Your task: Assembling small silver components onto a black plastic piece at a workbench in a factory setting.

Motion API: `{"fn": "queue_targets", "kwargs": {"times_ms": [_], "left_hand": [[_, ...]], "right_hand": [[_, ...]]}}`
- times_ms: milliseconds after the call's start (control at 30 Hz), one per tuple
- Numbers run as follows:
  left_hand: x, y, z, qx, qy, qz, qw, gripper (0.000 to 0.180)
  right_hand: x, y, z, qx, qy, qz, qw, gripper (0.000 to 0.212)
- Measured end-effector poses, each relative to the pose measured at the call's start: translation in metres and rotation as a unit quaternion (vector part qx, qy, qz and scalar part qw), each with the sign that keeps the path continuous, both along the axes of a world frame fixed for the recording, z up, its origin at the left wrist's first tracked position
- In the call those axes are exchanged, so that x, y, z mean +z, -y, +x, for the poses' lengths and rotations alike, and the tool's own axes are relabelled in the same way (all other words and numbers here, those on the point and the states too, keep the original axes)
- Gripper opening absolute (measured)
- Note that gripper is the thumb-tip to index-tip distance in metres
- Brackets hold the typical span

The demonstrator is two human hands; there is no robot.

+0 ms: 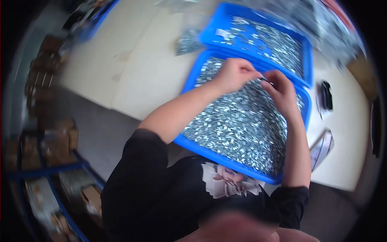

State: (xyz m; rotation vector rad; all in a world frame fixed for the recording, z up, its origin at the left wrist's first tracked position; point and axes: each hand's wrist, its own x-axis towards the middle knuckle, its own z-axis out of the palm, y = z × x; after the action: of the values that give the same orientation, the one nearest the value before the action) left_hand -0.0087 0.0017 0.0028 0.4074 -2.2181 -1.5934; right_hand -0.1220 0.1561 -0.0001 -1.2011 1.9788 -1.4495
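Note:
Over the far part of a blue plastic tray point(225, 159), my two hands meet with fingertips nearly touching. My left hand point(238, 73) is closed in a pinch. Facing it, my right hand point(283, 92) is also pinched, thumb against fingers. Something tiny, part light and part dark, shows between the fingertips, too small and blurred to name. Beneath them the tray is filled with a thick layer of small shiny metal pieces point(231, 125), flat and roughly rectangular.
A second blue tray point(209, 34) with more metal pieces adjoins the far side. Left of it lies a clear bag point(188, 42). Plastic bags point(310, 18) heap at the far right. A black object point(326, 95) lies rightward on the pale table point(109, 76). Shelved boxes point(56, 147) stand lower left.

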Motion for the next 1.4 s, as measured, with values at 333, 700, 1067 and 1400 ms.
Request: {"fn": "queue_targets", "kwargs": {"times_ms": [333,700,1067,1400], "left_hand": [[-0.021,0.003,-0.001,-0.002,-0.099,-0.042,0.994,0.028],[-0.032,-0.007,-0.007,0.003,-0.14,-0.16,0.977,0.017],[-0.016,-0.008,0.003,-0.035,-0.147,-0.159,0.976,0.014],[-0.035,-0.008,-0.002,0.017,-0.122,-0.127,0.984,0.02]], "right_hand": [[-0.005,0.005,0.017,0.026,-0.113,0.0,0.993,0.017],[-0.012,0.001,0.003,-0.008,-0.182,0.076,0.98,0.029],[-0.011,-0.003,-0.002,0.018,-0.065,0.033,0.997,0.026],[-0.012,0.002,0.012,-0.037,-0.144,-0.014,0.989,0.01]]}}
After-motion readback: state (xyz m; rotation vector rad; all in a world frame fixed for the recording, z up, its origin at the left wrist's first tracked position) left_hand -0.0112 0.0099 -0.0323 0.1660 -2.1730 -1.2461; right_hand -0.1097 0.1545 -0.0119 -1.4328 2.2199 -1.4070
